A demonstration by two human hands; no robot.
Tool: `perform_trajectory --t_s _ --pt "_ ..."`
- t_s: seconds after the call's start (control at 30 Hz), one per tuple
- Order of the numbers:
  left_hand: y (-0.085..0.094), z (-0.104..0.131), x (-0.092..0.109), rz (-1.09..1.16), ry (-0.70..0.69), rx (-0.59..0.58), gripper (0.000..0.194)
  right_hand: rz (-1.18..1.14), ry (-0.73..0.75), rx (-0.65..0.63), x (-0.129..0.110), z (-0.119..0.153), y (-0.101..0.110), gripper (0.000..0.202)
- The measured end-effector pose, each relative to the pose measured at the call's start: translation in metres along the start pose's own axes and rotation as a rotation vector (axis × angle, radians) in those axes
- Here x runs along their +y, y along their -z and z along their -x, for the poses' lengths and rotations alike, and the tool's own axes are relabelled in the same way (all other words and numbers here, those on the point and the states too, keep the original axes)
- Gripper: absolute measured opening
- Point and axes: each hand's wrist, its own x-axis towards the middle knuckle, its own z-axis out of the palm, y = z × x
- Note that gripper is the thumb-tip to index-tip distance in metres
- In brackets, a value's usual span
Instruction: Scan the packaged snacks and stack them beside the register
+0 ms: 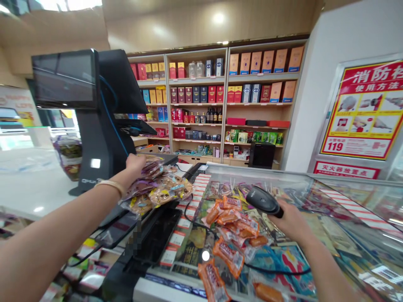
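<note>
My left hand point(136, 164), with a band on the wrist, is closed at the back edge of a pile of clear-wrapped snack packs point(166, 188), some with yellow and blue print. The pile lies beside the dark register stand. In my right hand point(288, 214) is a black handheld scanner point(262, 200), its head pointing left above the glass counter. Orange-wrapped sausage packs point(231, 249) lie scattered on the glass, left of and below the scanner. A black cable point(273, 271) runs across the counter among them.
A dual-screen register point(94, 117) stands at the left, near a wrapped package point(69, 157). A dark flat device point(170, 228) lies below the snack pile. The glass counter point(315, 184) extends right. Shelves point(197, 82) of boxes and bottles fill the back, with a red poster point(365, 111) at right.
</note>
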Motion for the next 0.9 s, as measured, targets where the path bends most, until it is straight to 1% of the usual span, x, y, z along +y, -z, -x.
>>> perform_trajectory --t_s 0.1,0.2,0.23,0.3,0.37,0.4,0.47,0.5,0.53,0.57,0.63,0.7,0.73,0.8,0.83,0.9 --pt "0.008 0.000 -0.012 -0.084 0.067 0.008 0.029 -0.014 0.006 0.017 0.005 0.000 -0.004 0.024" --pt "0.010 0.008 -0.015 -0.150 0.084 0.016 0.042 0.000 0.004 0.006 0.009 0.000 -0.005 0.024" --pt "0.010 0.011 -0.014 -0.167 0.065 0.033 0.046 0.007 0.007 0.000 0.009 0.000 -0.004 0.022" --pt "0.007 0.020 -0.012 -0.178 -0.047 0.090 0.049 0.018 0.010 0.000 0.007 0.000 -0.002 0.017" --pt "0.000 0.035 -0.007 -0.137 -0.247 0.125 0.046 0.035 0.000 0.017 0.003 0.000 0.000 0.013" --pt "-0.005 0.045 -0.003 -0.094 -0.362 0.113 0.044 0.044 -0.002 0.018 0.000 0.000 0.001 0.012" --pt "-0.021 0.073 0.007 0.012 -0.573 0.007 0.040 0.047 0.000 0.019 -0.005 0.000 0.002 0.011" --pt "-0.030 0.090 0.012 0.050 -0.664 -0.093 0.038 0.047 0.001 0.018 -0.008 0.000 0.002 0.012" --pt "-0.040 0.109 0.017 0.077 -0.720 -0.202 0.039 0.046 0.001 0.018 -0.010 0.000 0.002 0.012" --pt "-0.051 0.127 0.022 0.094 -0.743 -0.302 0.041 0.044 -0.001 0.019 -0.012 0.000 0.002 0.012" --pt "-0.070 0.160 0.030 0.039 -0.755 -0.493 0.046 0.039 -0.005 0.020 -0.015 0.000 0.002 0.013" --pt "-0.086 0.185 0.032 -0.101 -0.677 -0.642 0.051 0.019 -0.007 0.012 -0.018 0.000 0.001 0.014" --pt "-0.091 0.194 0.031 -0.174 -0.648 -0.717 0.054 0.005 -0.005 0.002 -0.019 0.000 0.001 0.014" --pt "-0.098 0.204 0.025 -0.287 -0.613 -0.840 0.056 -0.016 -0.004 -0.011 -0.021 0.000 0.000 0.015" --pt "-0.100 0.206 0.022 -0.318 -0.608 -0.882 0.055 -0.021 -0.003 -0.015 -0.022 -0.001 0.000 0.016" --pt "-0.103 0.208 0.014 -0.335 -0.600 -0.927 0.050 -0.026 -0.001 -0.028 -0.024 -0.001 0.000 0.017"
